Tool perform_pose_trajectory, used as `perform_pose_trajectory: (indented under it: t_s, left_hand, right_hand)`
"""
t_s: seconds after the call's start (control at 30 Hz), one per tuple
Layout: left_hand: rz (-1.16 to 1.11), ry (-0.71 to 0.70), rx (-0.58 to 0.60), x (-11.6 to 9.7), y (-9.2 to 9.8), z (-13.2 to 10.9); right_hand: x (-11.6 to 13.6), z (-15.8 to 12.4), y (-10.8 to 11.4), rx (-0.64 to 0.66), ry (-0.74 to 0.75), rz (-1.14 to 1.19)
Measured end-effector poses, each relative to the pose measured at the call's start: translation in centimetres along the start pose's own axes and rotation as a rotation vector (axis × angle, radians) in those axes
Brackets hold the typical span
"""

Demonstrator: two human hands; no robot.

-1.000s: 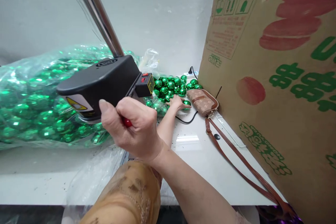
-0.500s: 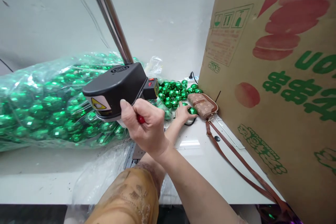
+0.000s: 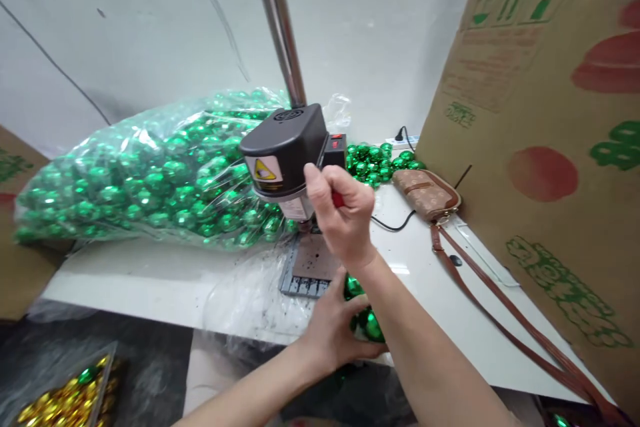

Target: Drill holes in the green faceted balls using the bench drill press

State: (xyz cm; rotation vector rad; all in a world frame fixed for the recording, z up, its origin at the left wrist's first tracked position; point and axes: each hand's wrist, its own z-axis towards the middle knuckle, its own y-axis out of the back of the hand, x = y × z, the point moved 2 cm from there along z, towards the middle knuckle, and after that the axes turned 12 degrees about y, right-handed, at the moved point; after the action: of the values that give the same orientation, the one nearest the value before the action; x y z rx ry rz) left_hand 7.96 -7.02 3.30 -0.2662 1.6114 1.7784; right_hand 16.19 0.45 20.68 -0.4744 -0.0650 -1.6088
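Observation:
My right hand (image 3: 345, 217) is closed around the red-knobbed handle (image 3: 338, 199) of a small black bench drill press (image 3: 287, 147). Below it, my left hand (image 3: 335, 327) curls around a few shiny green balls (image 3: 371, 325) near the table's front edge; my right forearm partly hides them. The drill press has a steel column (image 3: 280, 30), and its chuck hangs over a grey base plate (image 3: 315, 257) scattered with dark shavings. More loose green balls (image 3: 373, 163) lie in a heap behind the press.
A large clear bag of green balls (image 3: 150, 180) lies on the left. To the right are a brown purse (image 3: 427, 193) with a long strap and a tall cardboard box (image 3: 540, 213). Golden balls (image 3: 63, 400) fill a container at lower left. A black cable (image 3: 397, 225) crosses the white table.
My left hand has come back from the heap of green balls to the table's front edge, with green balls in it. My right hand stays on the handle. The camera view has shifted left.

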Motion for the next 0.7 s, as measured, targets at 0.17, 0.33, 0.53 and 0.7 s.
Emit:
perform_pose_trajectory:
  t_s: [0.17,0.33,0.53,0.7]
  left_hand:
    - [0.171,0.319,-0.287,8.2,9.0,-4.1]
    - [0.262,0.441,-0.345,15.7,12.5,-2.7]
    - [0.138,0.347,-0.253,18.1,11.7,-2.0]
    - [0.303,0.309,-0.362,16.8,11.0,-3.1]
  right_hand:
    - [-0.2,-0.6,-0.1,-0.063,0.003,-0.033]
    - [-0.1,-0.8,-0.1,-0.1,0.046,-0.112]
    - [0.0,-0.7,-0.2,-0.145,0.042,-0.165]
    - [0.0,-0.7,-0.3,-0.181,0.099,-0.173]
